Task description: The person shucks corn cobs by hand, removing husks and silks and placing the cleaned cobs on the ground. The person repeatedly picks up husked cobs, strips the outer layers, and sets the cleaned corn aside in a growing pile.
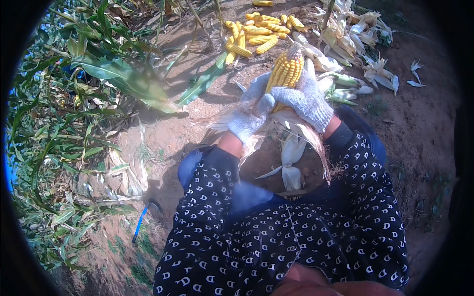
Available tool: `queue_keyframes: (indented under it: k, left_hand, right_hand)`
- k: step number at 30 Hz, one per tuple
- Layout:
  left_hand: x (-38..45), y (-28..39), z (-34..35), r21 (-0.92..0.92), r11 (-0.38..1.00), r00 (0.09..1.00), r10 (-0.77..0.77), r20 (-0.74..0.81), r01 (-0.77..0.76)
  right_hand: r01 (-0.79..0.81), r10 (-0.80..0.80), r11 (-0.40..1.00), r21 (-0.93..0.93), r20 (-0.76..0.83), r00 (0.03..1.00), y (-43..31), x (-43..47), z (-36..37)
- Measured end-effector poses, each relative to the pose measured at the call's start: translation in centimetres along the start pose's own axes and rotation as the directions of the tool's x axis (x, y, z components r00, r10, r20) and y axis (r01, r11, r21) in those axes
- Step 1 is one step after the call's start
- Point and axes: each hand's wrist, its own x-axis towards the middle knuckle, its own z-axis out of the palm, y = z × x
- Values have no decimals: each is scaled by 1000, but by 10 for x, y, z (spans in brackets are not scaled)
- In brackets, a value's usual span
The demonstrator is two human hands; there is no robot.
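Note:
Both my hands wear light grey knitted gloves and hold one yellow ear of corn (284,72) between them, its greyish tip pointing up and away from me. My left hand (252,107) grips the ear's left side and lower end. Across the front and right side of the ear lie the fingers of my right hand (305,98). Peeled husk (296,127) and dry corn silk hang below the hands, around the ear's base. Beyond the hands, a pile of bare yellow corn ears (259,31) rests on the soil.
Pale loose husks (344,37) are heaped at the upper right. A torn husk (291,159) lies between my knees. Green corn leaves (122,79) and stalks fill the left side. A tool with a blue handle (140,223) and a curved dark end lies on the ground at lower left.

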Motion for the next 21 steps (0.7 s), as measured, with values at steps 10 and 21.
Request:
queue_keyframes:
  k: [10, 21]
  left_hand:
    - [-4, 23, 21, -2, 912, 887, -398, 234, 410]
    - [-18, -5, 26, -788, 383, 851, -420, 316, 482]
  right_hand:
    - [-24, 114, 819, 574, -121, 986, -7, -2, -15]
    - [18, -59, 943, -331, -115, 992, -1, 1, -14]
